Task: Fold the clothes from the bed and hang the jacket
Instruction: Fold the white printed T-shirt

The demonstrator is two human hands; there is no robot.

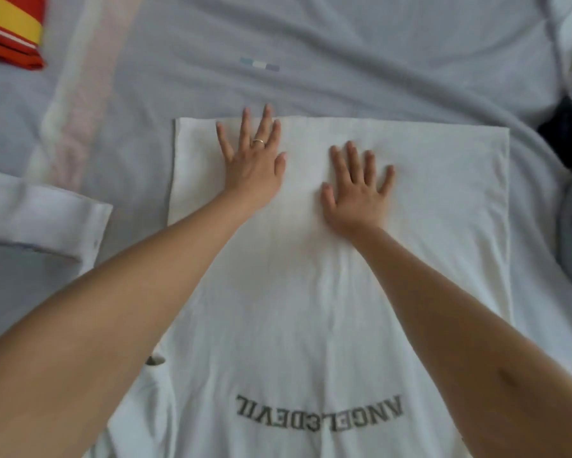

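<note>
We look down on a bed (393,34), and it fills the whole view. A pale grey-blue sheet (178,77) covers it. The sheet is not flat: long soft wrinkles (426,100) run across it on the right. On the left, a wide stripe (79,104) of pink and cream goes up the sheet. Near the top middle sits a small patch (259,65) with blue, white and purple squares. The light is soft and even.
</note>
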